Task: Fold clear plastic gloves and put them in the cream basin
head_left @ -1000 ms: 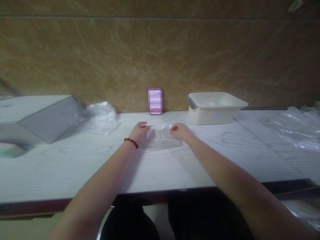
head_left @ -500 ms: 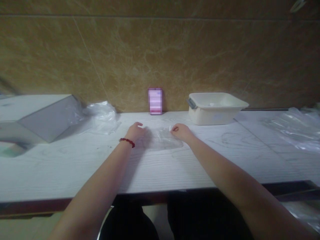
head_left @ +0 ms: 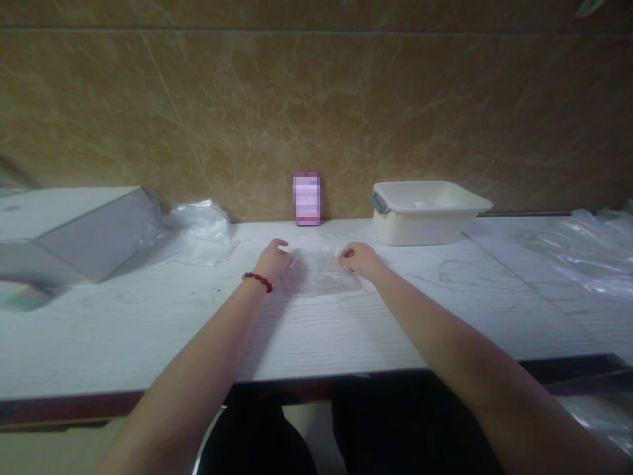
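Note:
A clear plastic bag [head_left: 321, 276] lies flat on the white wood-grain table, between my two hands. My right hand [head_left: 363, 260] is closed in a pinch on the bag's upper right corner, where a bit of film sticks up at the fingertips. At the bag's left edge is my left hand [head_left: 273, 261], with a red bead bracelet [head_left: 258, 282] on the wrist. Its fingers are apart and the fingertips touch or nearly touch the film.
A phone [head_left: 307, 199] with a blurred screen leans against the tiled wall. To its right stands a cream plastic bin [head_left: 420, 226] with a grey handle. A white box [head_left: 74, 218] and crumpled plastic [head_left: 200, 234] are at left; more clear plastic [head_left: 588, 247] lies far right.
My left hand has shifted slightly right along the bag's left edge. My right hand keeps its pinch at the upper right corner, almost unmoved.

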Available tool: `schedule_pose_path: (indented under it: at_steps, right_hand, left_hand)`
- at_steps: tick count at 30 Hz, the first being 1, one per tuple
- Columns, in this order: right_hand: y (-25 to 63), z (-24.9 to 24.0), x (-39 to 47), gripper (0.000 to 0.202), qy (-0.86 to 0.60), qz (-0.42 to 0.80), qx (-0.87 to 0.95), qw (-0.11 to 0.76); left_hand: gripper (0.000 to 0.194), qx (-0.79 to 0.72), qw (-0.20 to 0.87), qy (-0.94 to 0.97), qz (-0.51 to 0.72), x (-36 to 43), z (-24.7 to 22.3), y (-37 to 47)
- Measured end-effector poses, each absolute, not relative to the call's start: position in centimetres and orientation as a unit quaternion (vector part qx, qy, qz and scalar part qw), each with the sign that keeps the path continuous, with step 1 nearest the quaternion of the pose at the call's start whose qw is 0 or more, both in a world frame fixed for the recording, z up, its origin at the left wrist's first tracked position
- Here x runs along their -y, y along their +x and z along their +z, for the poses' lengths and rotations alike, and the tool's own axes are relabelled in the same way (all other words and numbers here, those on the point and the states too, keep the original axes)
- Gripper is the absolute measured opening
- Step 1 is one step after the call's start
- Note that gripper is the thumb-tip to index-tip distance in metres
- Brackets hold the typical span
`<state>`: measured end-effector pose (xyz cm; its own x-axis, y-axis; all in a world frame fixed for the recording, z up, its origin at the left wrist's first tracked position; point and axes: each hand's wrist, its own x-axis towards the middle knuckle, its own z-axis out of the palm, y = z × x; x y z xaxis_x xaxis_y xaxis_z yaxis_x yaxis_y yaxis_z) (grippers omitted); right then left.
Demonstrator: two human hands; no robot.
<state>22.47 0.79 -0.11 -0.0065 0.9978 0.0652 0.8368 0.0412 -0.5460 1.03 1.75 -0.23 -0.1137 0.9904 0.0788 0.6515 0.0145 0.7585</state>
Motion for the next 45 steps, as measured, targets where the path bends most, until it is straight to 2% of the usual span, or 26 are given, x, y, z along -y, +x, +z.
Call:
schedule_pose_path:
  at_steps: [8,15,18,21,25,27,34,39,45]
  right_hand:
    - [22.3,-0.2,-0.9,0.009,-0.668,0.179,0.68,0.244]
    - [22.4,-0.7,-1.1,0.027,-0.678,0.185,0.654,0.28]
    - [22.7,-0.8,-1.3,0.033,-0.687,0.193,0.643,0.278]
    - [22.9,-0.7,-1.2,0.032,-0.691,0.202,0.642,0.265]
    - [23.0,-0.5,-1.1,0.025,-0.687,0.205,0.648,0.256]
    - [23.0,-0.5,-1.1,0.023,-0.685,0.205,0.652,0.252]
    - [23.1,-0.6,-1.2,0.023,-0.678,0.237,0.647,0.257]
    - [23.7,-0.2,-1.3,0.024,-0.628,0.299,0.668,0.266]
    - [24.4,0.6,-0.8,0.023,-0.534,0.297,0.746,0.264]
  left_hand:
    - [0.029,-0.65,0.287,0.598,0.371,-2.2,-1.0,1.6]
    - [0.02,-0.661,0.187,0.651,0.322,-2.3,-1.0,1.7]
    - [0.023,-0.651,0.156,0.666,0.329,-2.6,-1.7,1.7]
    - [0.029,-0.635,0.139,0.686,0.325,-2.8,-2.0,1.6]
    - [0.032,-0.575,0.022,0.752,0.321,-2.0,-1.0,1.9]
    - [0.031,-0.52,-0.019,0.806,0.282,-0.9,-0.5,2.6]
    - [0.049,-0.445,-0.013,0.892,0.08,2.9,-1.6,6.4]
    - [0.055,-0.457,-0.032,0.888,0.033,3.4,-2.3,7.0]
    - [0.058,-0.465,-0.043,0.884,0.027,3.6,-2.2,6.9]
